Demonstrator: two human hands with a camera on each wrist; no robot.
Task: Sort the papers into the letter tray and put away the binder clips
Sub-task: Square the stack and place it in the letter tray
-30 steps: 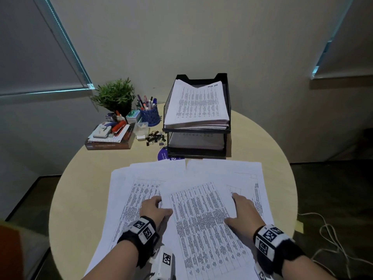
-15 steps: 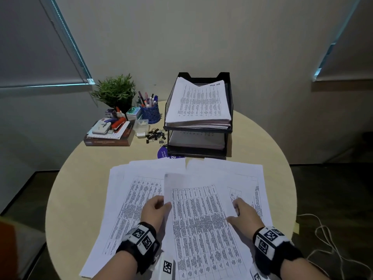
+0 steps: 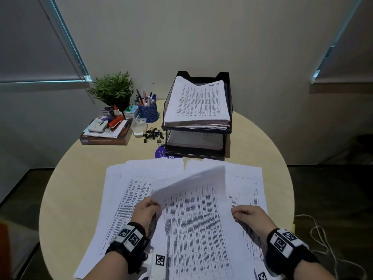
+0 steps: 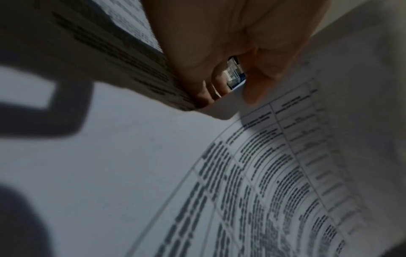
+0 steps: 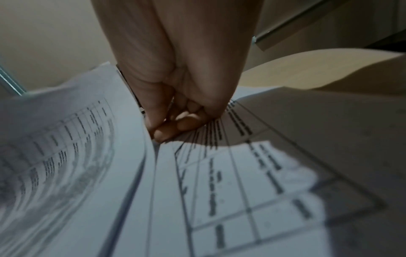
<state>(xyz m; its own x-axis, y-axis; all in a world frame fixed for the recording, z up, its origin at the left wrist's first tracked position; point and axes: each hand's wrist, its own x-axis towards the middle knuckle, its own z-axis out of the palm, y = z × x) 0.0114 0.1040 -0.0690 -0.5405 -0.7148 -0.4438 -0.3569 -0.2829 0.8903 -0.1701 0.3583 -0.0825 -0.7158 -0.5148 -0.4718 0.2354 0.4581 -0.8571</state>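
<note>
Head view, left hand: the left hand (image 3: 148, 211) pinches the left edge of a printed sheet (image 3: 199, 225), thumb and fingers curled round it, likely so it lifts free of the pile.
Head view, right hand: the right hand (image 3: 249, 216) pinches the sheet's right edge; a grip on both sides should keep the thin paper from sagging.
Wrist views: each shows curled fingers (image 5: 173, 128) closed on paper, with blurred table print around them.
Sheet: its far end curls up and toward the person, above the loose papers (image 3: 141, 178) spread across the near half of the round table (image 3: 66, 178).
Letter tray: a black two-tier letter tray (image 3: 229, 98) stands at the far side, both tiers already holding stacks.
Binder clips: a small heap of black binder clips (image 3: 153, 134) lies just left of the tray, beside a clear box (image 3: 139, 124), not yet put away.
Writing: the sheets carry dense tables too small to read; a purple sticker (image 3: 160, 153) before the tray has white lettering I cannot make out.
</note>
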